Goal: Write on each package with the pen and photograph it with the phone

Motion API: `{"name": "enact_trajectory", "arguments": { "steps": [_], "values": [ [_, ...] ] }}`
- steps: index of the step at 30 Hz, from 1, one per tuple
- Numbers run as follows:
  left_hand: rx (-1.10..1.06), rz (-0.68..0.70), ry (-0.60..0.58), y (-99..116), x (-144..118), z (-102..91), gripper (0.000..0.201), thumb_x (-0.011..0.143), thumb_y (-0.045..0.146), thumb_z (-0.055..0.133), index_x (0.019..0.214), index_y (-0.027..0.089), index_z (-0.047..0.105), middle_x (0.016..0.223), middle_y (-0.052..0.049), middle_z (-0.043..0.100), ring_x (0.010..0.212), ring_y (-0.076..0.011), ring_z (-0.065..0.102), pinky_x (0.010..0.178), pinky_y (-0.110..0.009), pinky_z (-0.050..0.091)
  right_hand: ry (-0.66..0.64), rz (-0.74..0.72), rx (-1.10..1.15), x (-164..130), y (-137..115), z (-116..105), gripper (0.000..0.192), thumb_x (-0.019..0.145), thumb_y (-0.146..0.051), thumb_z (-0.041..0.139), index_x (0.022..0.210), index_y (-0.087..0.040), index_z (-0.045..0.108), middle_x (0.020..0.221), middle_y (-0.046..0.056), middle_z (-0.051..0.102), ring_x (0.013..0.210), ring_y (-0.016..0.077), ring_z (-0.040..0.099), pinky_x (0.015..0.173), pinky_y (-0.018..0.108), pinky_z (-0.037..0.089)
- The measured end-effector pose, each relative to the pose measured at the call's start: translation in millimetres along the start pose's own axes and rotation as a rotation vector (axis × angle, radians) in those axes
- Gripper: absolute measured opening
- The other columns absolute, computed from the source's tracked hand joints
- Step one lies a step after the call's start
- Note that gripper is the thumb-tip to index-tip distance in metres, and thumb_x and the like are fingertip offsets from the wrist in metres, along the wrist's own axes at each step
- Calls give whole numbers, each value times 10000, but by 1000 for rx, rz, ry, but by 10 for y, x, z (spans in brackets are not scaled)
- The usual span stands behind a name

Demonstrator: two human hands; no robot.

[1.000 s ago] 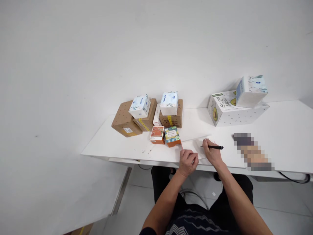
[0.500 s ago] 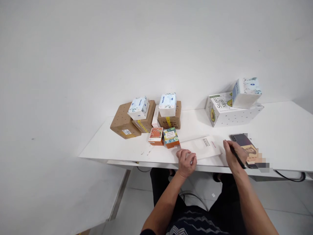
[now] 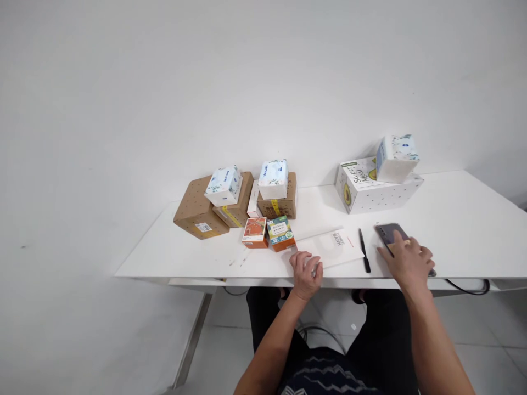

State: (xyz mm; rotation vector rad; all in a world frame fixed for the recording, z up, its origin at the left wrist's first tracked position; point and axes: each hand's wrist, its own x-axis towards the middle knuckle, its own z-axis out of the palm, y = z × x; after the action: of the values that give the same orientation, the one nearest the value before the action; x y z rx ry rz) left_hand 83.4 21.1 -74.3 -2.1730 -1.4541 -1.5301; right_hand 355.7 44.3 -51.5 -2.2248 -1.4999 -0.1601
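Phone (image 3: 387,233) is lying on the tabletop (image 3: 465,219) to my right, partly hidden under my right hand (image 3: 409,263). That hand's fingers are hanging open and spread above it; I cannot tell whether they are touching it. My left hand (image 3: 307,275) is resting at the near left corner of the white power bank box (image 3: 329,247), its fingers loosely curling; whether they are gripping the box, I cannot tell. A black pen (image 3: 364,252) is lying between box and phone. Farther back, an avocado box (image 3: 379,198) is carrying a tissue pack (image 3: 397,159).
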Motion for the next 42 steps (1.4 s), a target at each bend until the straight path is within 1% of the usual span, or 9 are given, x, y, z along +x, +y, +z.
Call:
{"name": "enact_trajectory", "arguments": {
  "steps": [3, 9, 13, 15, 18, 20, 23, 30, 42],
  "values": [
    [6, -8, 8, 6, 13, 3, 118, 835, 206, 570, 942, 186, 618, 955, -87, 540, 944, -214, 554, 861, -425, 478, -76, 139, 43, 13, 174, -1, 767, 685, -683, 586, 1256, -171, 566, 1269, 322, 492, 1123, 519, 412, 775, 619, 339],
    [-22, -38, 8, 5, 36, 6, 110, 855, 199, 550, 941, 176, 613, 939, -95, 533, 932, -208, 555, 850, -405, 498, -95, 160, 140, 138, 214, 43, 644, 662, -550, 632, 1160, -141, 641, 1176, 279, 586, 1106, 512, 454, 814, 642, 359],
    [-37, -36, 6, 0, 32, 3, 121, 853, 203, 560, 958, 170, 610, 922, -91, 553, 915, -203, 562, 830, -386, 509, -129, 251, 173, 174, 178, -117, 664, 612, -488, 686, 1148, -98, 655, 1098, 324, 607, 1086, 543, 470, 806, 639, 366],
    [-38, -39, 6, -2, 28, 4, 130, 848, 205, 568, 966, 170, 610, 919, -91, 562, 914, -203, 563, 822, -381, 512, -133, 352, 326, 119, 183, -257, 652, 596, -483, 711, 1142, -130, 657, 1036, 286, 640, 1040, 503, 526, 809, 613, 389],
    [-40, -42, 1, -6, 23, 15, 127, 847, 203, 571, 964, 174, 611, 912, -88, 565, 913, -204, 562, 822, -383, 512, -166, 569, 855, -80, 133, -494, 542, 628, -502, 696, 1096, -231, 659, 948, 173, 686, 823, 359, 638, 712, 511, 480],
    [-43, -40, -5, -9, 20, 28, 121, 846, 196, 571, 958, 173, 610, 906, -87, 566, 912, -204, 561, 828, -385, 507, -301, 689, 1279, -276, 1, -640, 461, 704, -563, 586, 1029, -246, 668, 950, 145, 700, 697, 297, 655, 600, 454, 511],
    [-50, -36, -13, -12, 15, 42, 122, 846, 184, 569, 961, 167, 606, 908, -87, 564, 913, -202, 553, 841, -391, 499, -598, 791, 1711, -605, -350, -789, 572, 784, -642, 422, 1110, -234, 656, 1052, 152, 704, 756, 313, 686, 603, 481, 541],
    [-56, -60, -82, -13, 13, -8, 137, 874, 192, 512, 980, 185, 599, 923, -73, 565, 940, -204, 534, 828, -387, 508, -1211, 967, 2061, -1090, -1119, -816, 467, 865, -489, 412, 1023, -175, 719, 1021, 142, 735, 895, 295, 696, 808, 469, 546],
    [-90, -82, -186, -48, -20, -19, 205, 875, 183, 437, 965, 203, 619, 923, -85, 600, 956, -222, 564, 904, -432, 479, -1247, 899, 2217, -954, -1284, -791, 456, 873, -450, 432, 1062, -148, 717, 1022, 133, 738, 990, 296, 680, 874, 497, 529]
  ]
}}
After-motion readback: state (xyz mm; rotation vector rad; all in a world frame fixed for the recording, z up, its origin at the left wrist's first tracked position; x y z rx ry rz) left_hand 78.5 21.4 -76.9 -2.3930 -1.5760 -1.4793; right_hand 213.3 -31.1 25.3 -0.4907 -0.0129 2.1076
